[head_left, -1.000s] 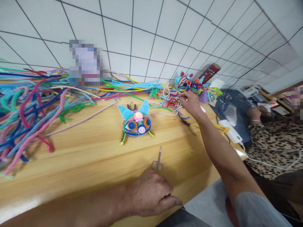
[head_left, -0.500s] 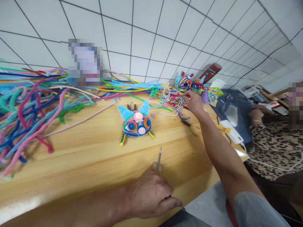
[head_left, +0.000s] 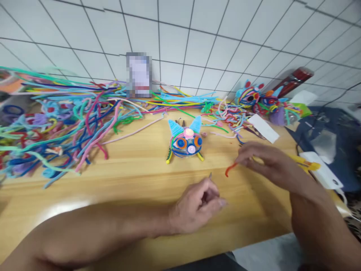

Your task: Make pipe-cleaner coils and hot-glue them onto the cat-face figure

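My right hand [head_left: 262,162] is pinched over the right part of the table, and a short red-orange pipe cleaner [head_left: 229,170] hangs from its fingertips. My left hand [head_left: 197,207] is loosely curled low over the table; it covers most of the small scissors [head_left: 210,175], of which only the tip shows. Whether its fingers grip them cannot be seen. Beyond both hands lies an animal face of coiled pipe cleaners [head_left: 186,145], with blue pointed ears and orange-and-blue eyes. What look like yellow-and-green plier handles [head_left: 168,156] stick out beneath it.
Heaps of coloured pipe cleaners [head_left: 93,120] cover the left and back. A blurred-out upright panel [head_left: 139,75] leans on the tiled wall. More pipe-cleaner figures [head_left: 249,94], a red flask [head_left: 296,81], white paper [head_left: 263,128] and a white power strip [head_left: 321,169] are at the right.
My right hand has come back from the pile at the back right, now with the red-orange pipe cleaner. My left hand has moved forward over the scissors. The view has turned right.
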A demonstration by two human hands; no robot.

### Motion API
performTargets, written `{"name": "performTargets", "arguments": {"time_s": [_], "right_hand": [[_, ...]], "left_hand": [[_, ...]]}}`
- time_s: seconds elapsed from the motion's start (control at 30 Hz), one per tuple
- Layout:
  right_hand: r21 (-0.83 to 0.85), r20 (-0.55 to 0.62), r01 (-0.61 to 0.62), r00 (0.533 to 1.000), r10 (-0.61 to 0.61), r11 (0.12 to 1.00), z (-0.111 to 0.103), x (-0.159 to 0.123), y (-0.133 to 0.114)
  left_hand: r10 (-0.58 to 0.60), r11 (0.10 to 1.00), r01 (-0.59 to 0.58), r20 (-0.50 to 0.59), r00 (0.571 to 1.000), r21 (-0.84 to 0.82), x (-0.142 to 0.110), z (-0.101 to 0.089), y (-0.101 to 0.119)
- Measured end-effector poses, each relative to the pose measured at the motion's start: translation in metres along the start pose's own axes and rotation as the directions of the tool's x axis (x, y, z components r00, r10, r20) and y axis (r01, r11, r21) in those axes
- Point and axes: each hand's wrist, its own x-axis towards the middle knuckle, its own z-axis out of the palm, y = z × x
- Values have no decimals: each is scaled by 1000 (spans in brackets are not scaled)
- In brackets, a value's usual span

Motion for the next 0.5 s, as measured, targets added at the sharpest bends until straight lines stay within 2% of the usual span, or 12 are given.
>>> {"name": "performTargets", "arguments": {"time_s": [0.1, 0.2, 0.27, 0.43, 0.5], "right_hand": [[47, 58, 75, 995, -78, 996, 24, -12, -34], [66, 5, 121, 993, -122, 990, 45, -15, -52], [124, -33, 117, 993, -114, 985, 54, -14, -52], [335, -42, 41, 999, -28, 941, 70, -8, -34], [371, -22, 17, 1000, -9, 928, 76, -5, -28]], "left_hand": [[-91, 989, 86, -37, 995, -116, 5, 0, -1], [-31, 995, 29, -19, 999, -100, 10, 2, -9], [4, 995, -8, -36, 999, -103, 12, 3, -14], [-143, 935, 129, -20, 989, -331, 15, 5, -22], [-153, 933, 140, -12, 988, -332, 17, 3, -22]]}}
